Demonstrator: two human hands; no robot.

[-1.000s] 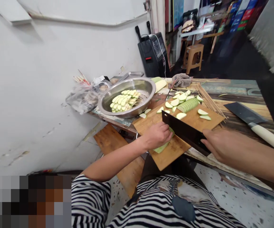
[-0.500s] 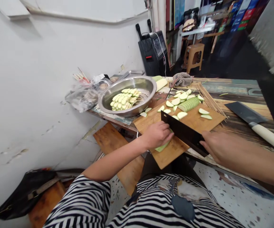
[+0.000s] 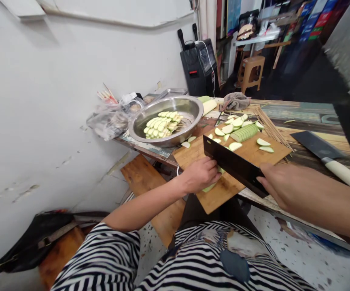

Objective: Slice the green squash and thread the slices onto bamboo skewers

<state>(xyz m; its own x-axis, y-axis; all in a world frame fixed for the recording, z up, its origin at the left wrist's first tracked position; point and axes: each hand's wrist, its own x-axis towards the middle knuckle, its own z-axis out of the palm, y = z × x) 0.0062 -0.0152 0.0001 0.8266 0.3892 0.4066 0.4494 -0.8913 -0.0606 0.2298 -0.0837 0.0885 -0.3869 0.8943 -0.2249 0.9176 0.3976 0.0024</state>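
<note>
My right hand (image 3: 276,184) is wrapped round the handle of a dark cleaver (image 3: 234,163), whose blade stands over a wooden cutting board (image 3: 229,186). Just left of the blade, my left hand (image 3: 201,174) has its fingers curled on a piece of green squash (image 3: 209,187), which it partly hides. Pale green half-round slices (image 3: 234,146) lie on the board behind the blade, beside a sliced row of squash (image 3: 244,132).
A steel basin (image 3: 195,115) holds skewered slices (image 3: 162,125). To the right are thin wooden skewers (image 3: 273,129) and a second cleaver (image 3: 317,145). A grey cloth (image 3: 236,101) and whole squash pieces (image 3: 208,106) lie at the back.
The whole view has shifted slightly. My left hand is still on the squash, and the cleaver blade stands a little higher and farther from the fingers than before.
</note>
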